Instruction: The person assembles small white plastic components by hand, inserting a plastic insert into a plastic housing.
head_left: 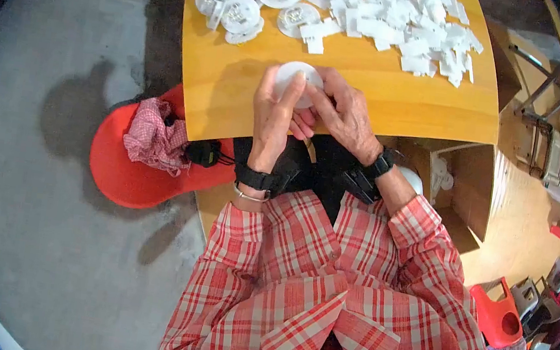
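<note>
Both hands clasp one white disc [296, 81] above the worktop [400, 106] edge: left hand [273, 115] grip closed on it, right hand [344, 116] pinching beside.

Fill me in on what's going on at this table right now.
A person in a red plaid shirt sits at a wooden table, holding a round white disc between both hands. The left hand grips its side while the right hand works at its edge. Farther back lie more round white pieces and a heap of small white flat parts.
</note>
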`<action>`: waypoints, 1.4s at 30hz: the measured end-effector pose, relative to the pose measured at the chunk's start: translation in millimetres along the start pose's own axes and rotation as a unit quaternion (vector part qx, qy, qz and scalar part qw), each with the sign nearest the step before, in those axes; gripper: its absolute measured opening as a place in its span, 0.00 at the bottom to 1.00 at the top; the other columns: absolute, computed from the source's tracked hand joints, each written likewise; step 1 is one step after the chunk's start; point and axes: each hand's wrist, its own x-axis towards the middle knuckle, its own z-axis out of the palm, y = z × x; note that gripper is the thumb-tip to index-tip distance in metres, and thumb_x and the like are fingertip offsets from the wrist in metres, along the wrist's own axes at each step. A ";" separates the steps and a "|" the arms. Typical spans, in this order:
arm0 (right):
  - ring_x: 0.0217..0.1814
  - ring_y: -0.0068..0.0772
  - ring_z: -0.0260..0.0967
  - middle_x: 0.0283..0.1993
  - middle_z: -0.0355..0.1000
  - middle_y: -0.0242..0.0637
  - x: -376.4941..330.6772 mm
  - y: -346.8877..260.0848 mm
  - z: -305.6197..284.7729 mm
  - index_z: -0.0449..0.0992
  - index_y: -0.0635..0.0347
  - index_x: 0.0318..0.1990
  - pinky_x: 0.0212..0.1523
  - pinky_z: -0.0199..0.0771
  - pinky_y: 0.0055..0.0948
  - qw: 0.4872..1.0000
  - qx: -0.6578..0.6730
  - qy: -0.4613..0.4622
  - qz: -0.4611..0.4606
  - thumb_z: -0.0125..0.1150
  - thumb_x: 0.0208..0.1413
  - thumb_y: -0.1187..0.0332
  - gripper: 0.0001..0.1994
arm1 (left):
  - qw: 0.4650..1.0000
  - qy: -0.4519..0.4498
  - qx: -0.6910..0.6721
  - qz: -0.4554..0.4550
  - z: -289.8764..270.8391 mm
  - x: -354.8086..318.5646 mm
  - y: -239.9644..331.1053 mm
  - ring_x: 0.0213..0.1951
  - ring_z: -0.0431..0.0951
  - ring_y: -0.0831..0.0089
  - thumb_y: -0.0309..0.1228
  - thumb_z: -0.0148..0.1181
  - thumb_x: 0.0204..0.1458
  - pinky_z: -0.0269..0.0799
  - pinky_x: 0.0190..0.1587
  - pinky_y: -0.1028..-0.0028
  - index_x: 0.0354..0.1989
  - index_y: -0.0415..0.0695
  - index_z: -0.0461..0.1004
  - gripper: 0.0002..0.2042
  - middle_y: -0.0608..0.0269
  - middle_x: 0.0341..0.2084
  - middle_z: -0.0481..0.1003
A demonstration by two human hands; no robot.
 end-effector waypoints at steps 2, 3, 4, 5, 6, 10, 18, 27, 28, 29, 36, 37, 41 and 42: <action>0.27 0.33 0.73 0.26 0.72 0.41 2.1 2.4 -0.3 0.67 0.63 0.47 0.28 0.71 0.27 0.996 0.084 -0.014 0.039 0.52 0.57 0.65 0.14 | 0.996 -0.014 0.090 -0.013 -4.3 2.0 4.9 0.12 0.71 0.76 0.48 0.51 0.55 0.68 0.14 0.81 0.55 0.43 0.57 0.27 0.57 0.24 0.73; 0.27 0.33 0.73 0.26 0.72 0.41 12.7 0.7 3.2 0.67 0.63 0.47 0.28 0.71 0.27 0.996 0.088 -0.003 0.031 0.52 0.57 0.65 0.14 | 0.995 -0.019 0.100 -0.004 -14.2 11.1 16.9 0.12 0.71 0.76 0.48 0.51 0.55 0.68 0.14 0.81 0.55 0.43 0.57 0.27 0.57 0.24 0.73; 0.26 0.28 0.71 0.26 0.71 0.38 11.8 -2.2 3.3 0.67 0.64 0.47 0.27 0.69 0.25 0.991 0.128 0.000 0.048 0.52 0.57 0.66 0.14 | 0.989 0.001 0.145 0.017 -21.7 9.1 26.5 0.13 0.72 0.76 0.48 0.52 0.55 0.67 0.14 0.81 0.55 0.43 0.58 0.26 0.57 0.25 0.73; 0.24 0.23 0.69 0.25 0.69 0.35 10.1 -3.5 3.0 0.66 0.66 0.47 0.26 0.68 0.23 0.984 0.167 0.003 0.066 0.52 0.58 0.67 0.13 | 0.981 0.020 0.190 0.036 -29.3 8.3 36.0 0.14 0.72 0.76 0.47 0.52 0.55 0.67 0.15 0.82 0.54 0.43 0.59 0.26 0.57 0.26 0.73; 0.24 0.23 0.69 0.25 0.69 0.35 7.8 -4.8 3.5 0.66 0.66 0.47 0.26 0.68 0.23 0.983 0.170 0.002 0.066 0.52 0.58 0.67 0.13 | 0.973 0.047 0.221 0.053 -38.4 9.7 47.9 0.17 0.73 0.77 0.49 0.54 0.53 0.67 0.20 0.81 0.54 0.42 0.61 0.27 0.58 0.28 0.73; 0.26 0.17 0.65 0.28 0.69 0.30 4.6 -0.1 -5.2 0.66 0.66 0.48 0.26 0.67 0.19 0.956 0.279 0.021 0.085 0.52 0.58 0.68 0.14 | 0.909 0.144 0.356 0.161 -89.0 53.7 72.4 0.30 0.76 0.69 0.49 0.57 0.49 0.71 0.32 0.74 0.52 0.40 0.64 0.29 0.54 0.32 0.73; 0.32 0.16 0.65 0.38 0.69 0.29 -69.2 20.7 -121.0 0.67 0.59 0.49 0.29 0.65 0.15 0.883 0.350 0.286 0.127 0.52 0.57 0.69 0.13 | 0.822 0.073 0.503 0.257 -117.9 120.5 79.4 0.45 0.73 0.48 0.46 0.60 0.47 0.66 0.48 0.64 0.53 0.40 0.66 0.28 0.43 0.41 0.73; 0.15 0.17 0.57 0.18 0.64 0.26 -271.2 186.2 -237.4 0.69 0.53 0.31 0.15 0.59 0.20 0.678 0.323 0.567 0.339 0.52 0.57 0.62 0.07 | 0.965 0.136 0.123 0.190 -121.5 96.7 82.2 0.36 0.75 0.73 0.36 0.54 0.56 0.72 0.33 0.79 0.52 0.41 0.67 0.18 0.60 0.39 0.74; 0.14 0.19 0.56 0.17 0.63 0.26 -288.1 203.6 -224.8 0.70 0.55 0.30 0.14 0.58 0.21 0.675 0.332 0.544 0.371 0.50 0.57 0.63 0.08 | 0.976 0.086 0.049 0.192 -118.6 87.6 84.2 0.37 0.76 0.68 0.37 0.50 0.58 0.73 0.33 0.78 0.53 0.39 0.65 0.18 0.56 0.40 0.74; 0.12 0.21 0.56 0.15 0.62 0.26 -302.8 218.2 -213.6 0.70 0.56 0.29 0.13 0.57 0.23 0.673 0.339 0.520 0.401 0.49 0.57 0.64 0.09 | 0.976 0.092 0.050 0.192 -115.9 81.5 84.4 0.37 0.76 0.68 0.37 0.50 0.58 0.73 0.33 0.78 0.53 0.39 0.65 0.18 0.56 0.40 0.74; 0.14 0.23 0.60 0.19 0.68 0.33 -327.1 263.9 -154.9 0.72 0.62 0.25 0.14 0.57 0.20 0.745 0.127 0.341 0.559 0.52 0.52 0.70 0.08 | 0.972 -0.150 -0.175 0.056 -73.6 56.7 57.2 0.44 0.75 0.54 0.46 0.41 0.60 0.77 0.40 0.71 0.59 0.42 0.57 0.25 0.49 0.49 0.69; 0.12 0.25 0.59 0.18 0.69 0.35 -321.2 260.2 -151.7 0.71 0.64 0.26 0.13 0.56 0.23 0.773 0.053 0.289 0.563 0.53 0.51 0.72 0.05 | 0.971 -0.150 -0.177 0.053 -66.7 53.1 53.9 0.44 0.75 0.54 0.46 0.41 0.60 0.77 0.40 0.71 0.59 0.42 0.57 0.25 0.49 0.49 0.69; 0.11 0.24 0.58 0.17 0.67 0.33 -309.3 247.9 -158.2 0.69 0.59 0.23 0.13 0.56 0.22 0.785 0.078 0.295 0.538 0.53 0.51 0.73 0.06 | 0.964 -0.174 -0.194 0.055 -44.8 45.3 42.1 0.48 0.72 0.50 0.47 0.41 0.59 0.75 0.45 0.67 0.61 0.43 0.55 0.27 0.48 0.52 0.66; 0.12 0.24 0.58 0.18 0.67 0.33 -309.0 245.9 -163.5 0.69 0.58 0.24 0.13 0.56 0.21 0.770 0.175 0.306 0.531 0.53 0.52 0.73 0.06 | 0.957 -0.180 -0.222 0.043 -42.6 45.1 39.3 0.49 0.71 0.49 0.47 0.41 0.59 0.75 0.46 0.66 0.61 0.44 0.54 0.27 0.47 0.53 0.65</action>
